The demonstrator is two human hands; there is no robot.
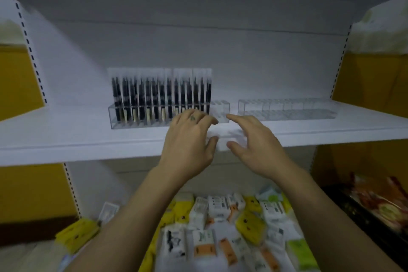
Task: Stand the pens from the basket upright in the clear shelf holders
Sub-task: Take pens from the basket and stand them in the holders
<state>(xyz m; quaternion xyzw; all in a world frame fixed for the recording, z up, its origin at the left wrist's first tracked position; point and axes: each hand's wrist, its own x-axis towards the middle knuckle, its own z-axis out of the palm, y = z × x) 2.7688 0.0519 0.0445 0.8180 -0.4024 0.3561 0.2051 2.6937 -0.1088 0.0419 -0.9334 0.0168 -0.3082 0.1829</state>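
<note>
- Pens (161, 97), dark and in clear packs, stand upright in a tight row in the left holder (141, 125), filling most of its slots; the few slots at its right end hold none.
- Right holder (287, 112) sits just beside the left one on the same white shelf (77, 137), with a narrow gap between them, and has no pens in it.
- Left hand (189, 146) reaches over the shelf's front edge with fingers loosely spread and slightly bent, thumb held apart; its fingertips (212, 118) lie at the front wall of the left holder, near the last pens.
- Right hand (258, 146) is beside it, fingers spread and nearly straight, the forefinger pointing toward the right end of the left holder.
- Between the two thumbs lies a pale smear, too blurred to make out.
- Below the shelf, a lower level is heaped with yellow, white and orange packets (220, 227).
- Red and orange wrappers (375, 196) lie at the lower right, blurred.
</note>
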